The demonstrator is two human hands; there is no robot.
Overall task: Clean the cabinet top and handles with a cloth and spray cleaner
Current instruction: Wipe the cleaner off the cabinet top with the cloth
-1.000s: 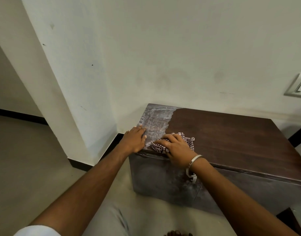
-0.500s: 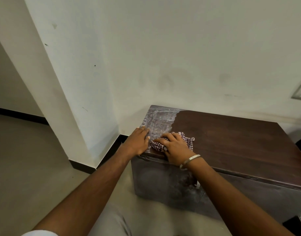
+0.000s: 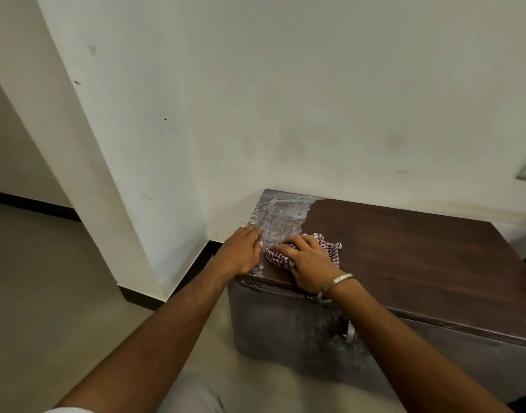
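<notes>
Both hands sit at the cabinet top's [image 3: 404, 248] left front edge: left hand [image 3: 240, 251] flat, right hand [image 3: 306, 260] pressing cloth [image 3: 330, 248].

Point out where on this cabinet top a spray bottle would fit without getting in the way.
The dark, bare stretch of the cabinet top right of the checked cloth, between the wall and the front edge, is free. The left end is crowded: the left hand rests flat on the whitish smeared patch, and the right hand presses the cloth beside it.

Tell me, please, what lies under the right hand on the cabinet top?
A checked cloth lies under the right hand, its edges showing; the cabinet top beneath it is covered.
</notes>
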